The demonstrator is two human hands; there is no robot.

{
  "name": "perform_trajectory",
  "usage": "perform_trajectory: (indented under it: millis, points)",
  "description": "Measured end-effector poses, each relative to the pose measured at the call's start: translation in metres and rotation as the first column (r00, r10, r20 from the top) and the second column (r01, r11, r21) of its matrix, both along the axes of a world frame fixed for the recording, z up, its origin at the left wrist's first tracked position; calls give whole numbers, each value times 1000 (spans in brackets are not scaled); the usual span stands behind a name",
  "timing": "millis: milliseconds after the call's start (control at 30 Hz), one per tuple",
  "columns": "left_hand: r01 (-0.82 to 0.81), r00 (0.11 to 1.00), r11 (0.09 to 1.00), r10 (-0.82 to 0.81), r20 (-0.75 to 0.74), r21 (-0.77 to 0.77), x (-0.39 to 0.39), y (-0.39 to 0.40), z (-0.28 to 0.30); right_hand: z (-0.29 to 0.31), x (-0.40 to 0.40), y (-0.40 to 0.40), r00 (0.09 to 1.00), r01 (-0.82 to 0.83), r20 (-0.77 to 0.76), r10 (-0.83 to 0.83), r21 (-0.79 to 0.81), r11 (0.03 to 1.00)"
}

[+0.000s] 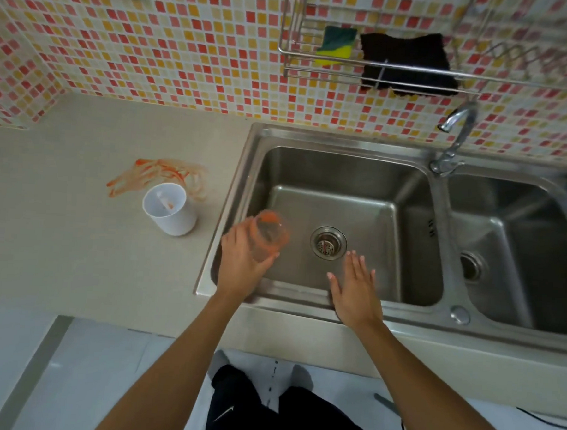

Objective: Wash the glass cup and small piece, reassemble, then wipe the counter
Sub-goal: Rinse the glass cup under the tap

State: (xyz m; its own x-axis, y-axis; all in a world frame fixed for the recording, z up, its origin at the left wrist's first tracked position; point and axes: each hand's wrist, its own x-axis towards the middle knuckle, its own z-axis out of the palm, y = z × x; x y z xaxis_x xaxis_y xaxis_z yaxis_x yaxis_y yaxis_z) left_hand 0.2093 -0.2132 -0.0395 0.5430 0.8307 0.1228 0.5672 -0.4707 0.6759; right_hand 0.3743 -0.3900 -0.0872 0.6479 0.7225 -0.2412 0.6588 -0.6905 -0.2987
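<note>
My left hand [243, 262] grips a clear glass cup [269, 234] smeared with orange, holding it tilted over the left edge of the left sink basin [367, 216]. My right hand [354, 286] hovers flat over the basin's front, fingers spread, holding nothing. A white plastic cup [170, 209] with an orange smear inside stands upright on the beige counter [77, 243]. Behind it lies an orange stain [161, 174] on the counter.
A faucet [455, 138] rises between the two basins, with its spout over the left one. The right basin [520, 253] lies beyond it. A wall rack [316, 57] holds a green-yellow sponge [336, 45] and a dark cloth [408, 62]. The drain [327, 242] sits mid-basin.
</note>
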Motion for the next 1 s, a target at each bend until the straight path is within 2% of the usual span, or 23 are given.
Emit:
perform_trajectory:
  millis: [100,200,367,600,800,900,1000]
  points:
    - [57,995,998,-54,-84,35,11,-12,-9,-1,10,-11,991,130,4,-131,-107,986]
    - [117,984,993,-113,-134,21,21,-18,-12,2,15,-15,983,177,-27,-181,-120,977]
    - [152,973,988,-146,-179,19,35,-22,-15,3,13,-15,990,137,-20,-139,-99,986]
    - [221,948,974,-205,-244,41,41,-23,-34,3,13,-17,999,-9,-36,7,-48,999]
    - [267,910,944,-180,-374,194,44,-21,-35,1,13,-17,999,19,-31,-20,-32,999]
    - [324,876,886,-149,-458,331,48,-17,-33,1,13,-17,999,34,-38,-35,-22,999]
    - [442,819,813,-193,-541,379,52,-9,-35,0,14,-16,998,44,-38,-44,-19,999]
